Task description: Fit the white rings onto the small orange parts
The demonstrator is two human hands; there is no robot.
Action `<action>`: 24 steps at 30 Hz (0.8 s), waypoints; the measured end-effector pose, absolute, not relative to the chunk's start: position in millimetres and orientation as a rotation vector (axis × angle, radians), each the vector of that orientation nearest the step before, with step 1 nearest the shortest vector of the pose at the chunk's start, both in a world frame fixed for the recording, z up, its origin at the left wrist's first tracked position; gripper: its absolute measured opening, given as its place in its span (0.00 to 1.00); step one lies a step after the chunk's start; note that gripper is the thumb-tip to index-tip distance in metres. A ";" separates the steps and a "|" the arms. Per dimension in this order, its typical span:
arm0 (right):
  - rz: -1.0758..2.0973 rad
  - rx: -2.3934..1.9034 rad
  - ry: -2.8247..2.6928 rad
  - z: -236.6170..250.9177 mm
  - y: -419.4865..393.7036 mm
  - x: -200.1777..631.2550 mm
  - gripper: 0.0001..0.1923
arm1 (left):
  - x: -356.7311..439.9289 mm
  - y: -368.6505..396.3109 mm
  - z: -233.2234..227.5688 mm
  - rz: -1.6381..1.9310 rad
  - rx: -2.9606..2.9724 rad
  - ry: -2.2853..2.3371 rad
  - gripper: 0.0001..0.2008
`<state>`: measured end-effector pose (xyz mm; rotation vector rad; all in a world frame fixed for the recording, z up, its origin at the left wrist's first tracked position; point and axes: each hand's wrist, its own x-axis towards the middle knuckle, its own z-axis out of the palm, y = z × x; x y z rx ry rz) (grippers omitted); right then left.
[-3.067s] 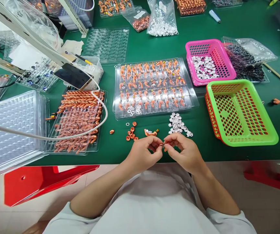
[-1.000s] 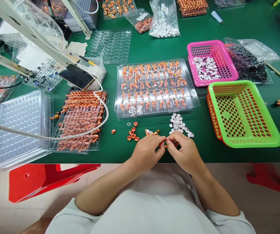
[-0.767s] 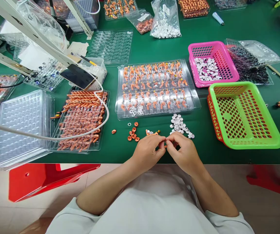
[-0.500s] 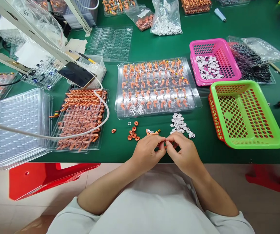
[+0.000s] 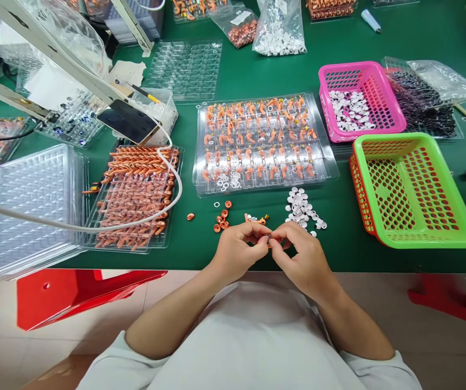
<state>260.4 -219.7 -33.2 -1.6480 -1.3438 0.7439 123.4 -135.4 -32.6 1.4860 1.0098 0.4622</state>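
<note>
My left hand [image 5: 238, 250] and my right hand [image 5: 302, 259] meet fingertip to fingertip over the near edge of the green table, pinching a tiny orange part [image 5: 269, 239] between them; most of it is hidden by the fingers. Just beyond the hands lie loose orange rings [image 5: 221, 219], a small orange piece [image 5: 256, 219] and a heap of white discs [image 5: 301, 206]. Behind those sits a clear compartment tray [image 5: 322, 162] filled with orange parts and white rings.
A green basket [image 5: 415, 190] stacked in a red one stands at the right, a pink basket [image 5: 360, 100] with discs behind it. A tray of orange rods [image 5: 133, 197], stacked clear trays [image 5: 30, 208], a phone [image 5: 127, 120], a white cable [image 5: 94, 227] and lamp arms fill the left.
Both hands have stayed at the table's near edge, fingers working the small part. Their fingertips have shifted slightly left and closer together. The camera view has drifted a little.
</note>
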 end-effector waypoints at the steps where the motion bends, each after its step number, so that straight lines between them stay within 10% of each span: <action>1: 0.755 -1.642 -1.336 -32.2 -220.4 261.7 0.05 | 123.3 -134.3 -31.9 0.436 1.386 0.990 0.05; 24: 0.790 -1.639 -1.335 -9.3 -220.5 274.4 0.07 | 117.7 -136.0 -21.3 0.362 1.019 0.723 0.10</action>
